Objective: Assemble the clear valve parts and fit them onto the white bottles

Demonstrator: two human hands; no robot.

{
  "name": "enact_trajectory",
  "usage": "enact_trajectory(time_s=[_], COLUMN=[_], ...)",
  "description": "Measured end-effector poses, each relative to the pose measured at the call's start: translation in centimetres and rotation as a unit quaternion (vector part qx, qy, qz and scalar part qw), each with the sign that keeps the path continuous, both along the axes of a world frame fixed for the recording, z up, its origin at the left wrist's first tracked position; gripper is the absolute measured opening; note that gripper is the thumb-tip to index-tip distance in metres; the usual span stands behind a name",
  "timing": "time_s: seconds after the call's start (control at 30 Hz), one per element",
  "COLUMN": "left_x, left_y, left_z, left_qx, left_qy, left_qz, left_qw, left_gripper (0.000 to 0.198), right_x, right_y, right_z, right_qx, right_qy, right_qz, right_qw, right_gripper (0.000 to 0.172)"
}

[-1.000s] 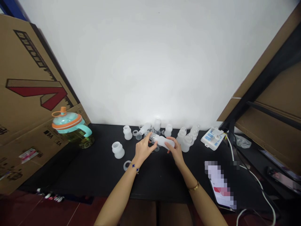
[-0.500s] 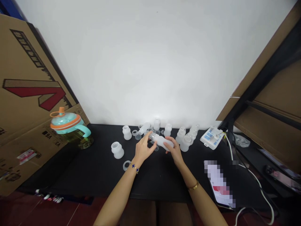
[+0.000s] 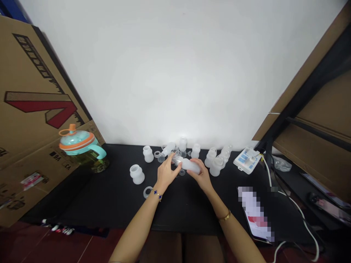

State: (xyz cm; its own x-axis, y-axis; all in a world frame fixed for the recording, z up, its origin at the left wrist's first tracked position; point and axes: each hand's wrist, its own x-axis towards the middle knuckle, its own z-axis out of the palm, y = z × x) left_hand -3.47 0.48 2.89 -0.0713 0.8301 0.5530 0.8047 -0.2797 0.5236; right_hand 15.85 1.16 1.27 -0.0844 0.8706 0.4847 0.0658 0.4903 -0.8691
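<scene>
Below frame centre, our left hand (image 3: pixel 165 173), grip clamped on the clear end of a rounded white plastic bottle (image 3: pixel 190 166), our right hand (image 3: pixel 202 176) clasping its body

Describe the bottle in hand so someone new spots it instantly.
Find the black table below the white wall and look near its middle. The bottle slants between the left hand at its clear end and the right hand on its white body. Unlike the white containers resting nearby, it alone is held.
</scene>
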Motion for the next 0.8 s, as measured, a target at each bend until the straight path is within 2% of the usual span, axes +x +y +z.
enact_trajectory(time_s=[0.23,0.4,0.53,0.6,0.67,0.8], left_x=[-0.19,-0.39,-0.36,-0.36,-0.38,-0.33], left_y=[0.04,0.16,0.05,-0.13,-0.33,-0.45], left_z=[0.20,-0.05,-0.10,0.06,0.25,0.36], left_qx=[0.002,0.034,0.059,0.063,0.063,0.066], left_qy=[0.008,0.021,0.002,-0.015,-0.024,-0.008], left_qz=[-0.006,-0.020,-0.033,-0.060,-0.094,-0.114], left_qw=[1.000,0.999,0.998,0.996,0.993,0.991], left_gripper=[0.044,0.043,0.054,0.062,0.064,0.067], right_x=[-0.04,0.02,-0.10,-0.23,-0.32,-0.27], right_y=[-0.11,-0.27,-0.34,-0.34,-0.34,-0.44], right_z=[-0.03,0.25,0.34,0.33,0.37,0.72], right_qx=[0.007,0.013,-0.007,-0.045,-0.118,-0.257], right_qy=[-0.020,-0.069,-0.094,-0.075,-0.027,0.091], right_qz=[0.002,-0.024,-0.055,-0.063,-0.049,0.038], right_qw=[1.000,0.997,0.994,0.994,0.991,0.961], right_gripper=[0.041,0.043,0.046,0.049,0.054,0.056])
